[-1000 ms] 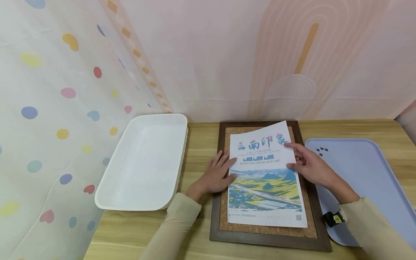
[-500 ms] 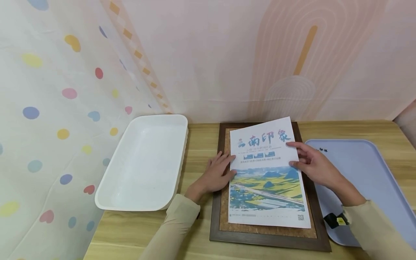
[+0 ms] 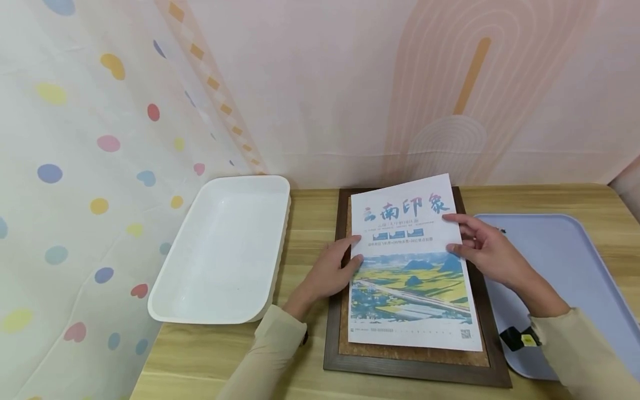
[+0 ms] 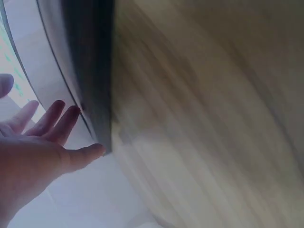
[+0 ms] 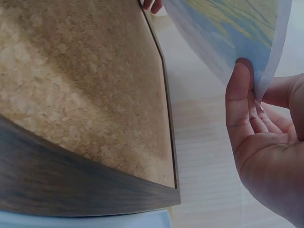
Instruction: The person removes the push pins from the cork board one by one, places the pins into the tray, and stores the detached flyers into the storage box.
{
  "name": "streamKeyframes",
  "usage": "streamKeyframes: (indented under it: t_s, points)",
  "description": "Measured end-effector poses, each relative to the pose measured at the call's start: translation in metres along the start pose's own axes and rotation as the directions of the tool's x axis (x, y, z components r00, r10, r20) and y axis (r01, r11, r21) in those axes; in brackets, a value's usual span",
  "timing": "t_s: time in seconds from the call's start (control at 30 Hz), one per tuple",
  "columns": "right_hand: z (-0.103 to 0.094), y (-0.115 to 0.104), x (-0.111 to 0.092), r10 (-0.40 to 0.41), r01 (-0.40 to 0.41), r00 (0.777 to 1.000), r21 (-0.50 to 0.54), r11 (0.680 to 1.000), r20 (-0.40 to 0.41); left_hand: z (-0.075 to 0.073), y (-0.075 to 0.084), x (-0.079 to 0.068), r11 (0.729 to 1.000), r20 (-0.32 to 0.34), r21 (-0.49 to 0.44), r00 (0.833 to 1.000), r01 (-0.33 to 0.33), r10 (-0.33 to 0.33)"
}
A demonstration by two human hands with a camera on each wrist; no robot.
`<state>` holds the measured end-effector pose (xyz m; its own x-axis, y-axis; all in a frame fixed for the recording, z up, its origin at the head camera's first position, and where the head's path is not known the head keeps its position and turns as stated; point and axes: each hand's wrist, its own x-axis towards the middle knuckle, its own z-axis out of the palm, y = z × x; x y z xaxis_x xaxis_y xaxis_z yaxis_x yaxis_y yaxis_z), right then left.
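Note:
In the head view a printed poster [image 3: 410,283], with large coloured characters above a blue and yellow landscape, overlaps a dark-framed cork board [image 3: 367,350]. Its top edge slants up to the right. My right hand [image 3: 492,250] pinches the poster's right edge; the right wrist view shows the sheet [image 5: 256,33] bent up from the cork [image 5: 85,85] between thumb and fingers. At the left edge my left hand [image 3: 325,272] touches the paper with index fingertip and thumb tip. Its other fingers [image 4: 64,126] stretch out, spread, beside the dark frame in the left wrist view.
A deep white tray [image 3: 220,319] stands left of the board on the wood-grain table [image 3: 195,355]. On the right lies a blue tray [image 3: 550,266], its left edge against the board, with small dark pieces [image 3: 501,229] partly behind my right hand. Patterned curtains [image 3: 340,100] hang behind.
The poster's top edge has risen up the board and its right side has shifted right with my right hand. My left fingers, spread over the frame before, have drawn together at the paper's edge.

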<state>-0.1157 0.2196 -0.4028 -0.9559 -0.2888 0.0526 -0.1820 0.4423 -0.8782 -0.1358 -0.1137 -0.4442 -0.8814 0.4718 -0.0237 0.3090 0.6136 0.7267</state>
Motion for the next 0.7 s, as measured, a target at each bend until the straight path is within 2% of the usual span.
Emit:
streamKeyframes:
  t_s: [0.3,0.47,0.7]
  points:
    - [-0.002,-0.004,0.002,0.016,-0.016,1.000,0.072,0.997,-0.003,-0.008,0.018,-0.015,0.982,-0.071,-0.185,0.996,0.045,-0.059]
    - [-0.001,-0.009,0.003,0.015,-0.015,1.000,0.110,0.994,0.002,-0.019,0.026,-0.023,0.971,-0.104,-0.233,0.991,0.057,-0.083]
    - [0.002,-0.018,0.004,-0.021,0.020,1.000,0.184,0.983,0.006,-0.031,0.032,-0.031,0.957,-0.108,-0.284,0.990,0.057,-0.091]
